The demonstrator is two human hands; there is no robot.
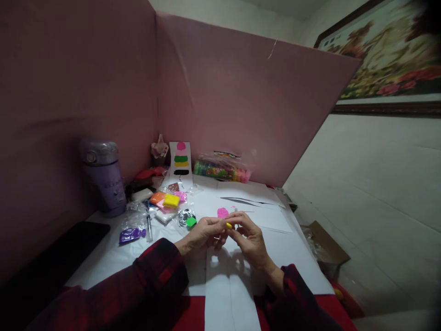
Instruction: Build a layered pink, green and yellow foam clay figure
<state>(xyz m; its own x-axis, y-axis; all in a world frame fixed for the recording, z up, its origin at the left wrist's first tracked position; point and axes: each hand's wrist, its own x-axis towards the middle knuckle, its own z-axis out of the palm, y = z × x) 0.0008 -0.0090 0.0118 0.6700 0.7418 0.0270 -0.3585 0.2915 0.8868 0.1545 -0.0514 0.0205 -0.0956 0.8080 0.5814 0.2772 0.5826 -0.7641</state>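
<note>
The left hand (208, 231) and right hand (252, 241) pinch a small yellow lump (228, 225) between their fingers, above the white paper (292, 264), near side of a pink patch (223, 212). Shaping seems in hand; the next move likely calls for light, even pressure.

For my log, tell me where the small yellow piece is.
In the head view, the small yellow piece is just right of centre, held between the left hand and right hand, below the pink patch.

Clay (228, 225) is super bright yellow, sleeves (156, 266) red-and-black plaid, bottle (106, 186) purple, boards (241, 101) dusty pink, cloth (193, 312) red.
</note>
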